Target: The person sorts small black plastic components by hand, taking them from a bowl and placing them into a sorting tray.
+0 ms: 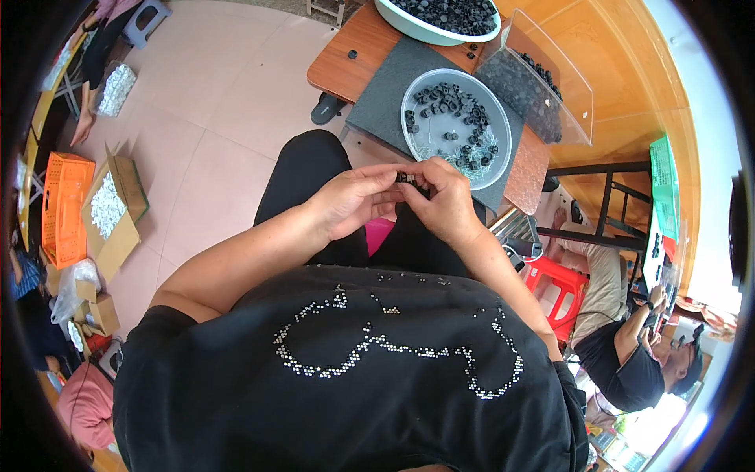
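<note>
Above my lap, my left hand (358,197) and my right hand (443,200) meet at the fingertips. Between them they pinch a small black plastic part (410,181), dark and partly covered by my fingers, so its exact kind is hidden. Just beyond my hands, a round clear plastic basin (410,145) stands on a dark grey board (377,106). Inside the basin lie several small black round parts (452,102), with a tangle of thin pale pieces (472,161), perhaps wires or pins, at its near side.
A pale bowl (440,33) heaped with black parts and a clear bin (570,86) of more parts stand on the brown table (334,67). At right are a red stool (562,295) and another person (637,362). An orange crate (67,208) and open carton (118,244) sit at left.
</note>
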`<state>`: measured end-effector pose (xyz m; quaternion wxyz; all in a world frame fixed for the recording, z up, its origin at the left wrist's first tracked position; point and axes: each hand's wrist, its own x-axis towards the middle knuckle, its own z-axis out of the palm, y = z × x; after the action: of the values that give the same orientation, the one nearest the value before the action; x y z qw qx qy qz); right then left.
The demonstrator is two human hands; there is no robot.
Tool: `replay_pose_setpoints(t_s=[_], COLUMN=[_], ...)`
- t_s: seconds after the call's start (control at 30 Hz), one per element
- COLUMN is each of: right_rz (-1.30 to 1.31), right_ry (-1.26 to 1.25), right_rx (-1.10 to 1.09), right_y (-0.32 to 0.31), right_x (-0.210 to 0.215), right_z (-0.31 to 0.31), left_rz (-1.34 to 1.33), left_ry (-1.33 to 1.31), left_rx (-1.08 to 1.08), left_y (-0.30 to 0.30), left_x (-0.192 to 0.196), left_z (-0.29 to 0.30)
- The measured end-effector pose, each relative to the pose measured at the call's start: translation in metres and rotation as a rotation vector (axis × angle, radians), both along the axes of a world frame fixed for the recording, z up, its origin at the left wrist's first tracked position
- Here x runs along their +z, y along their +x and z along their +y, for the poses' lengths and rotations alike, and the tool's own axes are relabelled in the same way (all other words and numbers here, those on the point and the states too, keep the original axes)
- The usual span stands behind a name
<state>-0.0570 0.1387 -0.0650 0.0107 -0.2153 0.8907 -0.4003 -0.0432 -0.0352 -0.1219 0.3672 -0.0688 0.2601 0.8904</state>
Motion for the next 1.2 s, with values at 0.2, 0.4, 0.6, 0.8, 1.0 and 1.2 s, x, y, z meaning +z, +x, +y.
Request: replay_pose_setpoints(t_s=[0.2, 0.4, 0.6, 0.8, 1.0, 1.2], right_rz=[-0.186, -0.062, -0.130, -0.039, 0.108, 0.130], right_ry=[-0.156, -0.413, -0.439, -0.192, -0.103, -0.121], right_rx=[-0.204, -0.067, -0.099, -0.116, -0.059, -0.067], right_y=[0.018, 0.026, 0.035, 0.044, 0.044, 0.045], right_x=[0.009, 0.004, 0.025, 0.036, 0.039, 0.039], right_z=[-0.007, 0.008, 0.008, 0.008, 0.002, 0.000], left_rz=[-0.015, 0.006, 0.045, 0.066, 0.115, 0.137], left_ry=[0.065, 0.150, 0.174, 0.160, 0.116, 0.101], left_rx=[-0.026, -0.065, -0.089, -0.094, -0.117, -0.115], left_y=[0.002, 0.006, 0.008, 0.009, 0.012, 0.012], left_x=[-0.001, 0.012, 0.019, 0.020, 0.019, 0.020], left_z=[-0.003, -0.005, -0.004, -0.003, -0.002, -0.002])
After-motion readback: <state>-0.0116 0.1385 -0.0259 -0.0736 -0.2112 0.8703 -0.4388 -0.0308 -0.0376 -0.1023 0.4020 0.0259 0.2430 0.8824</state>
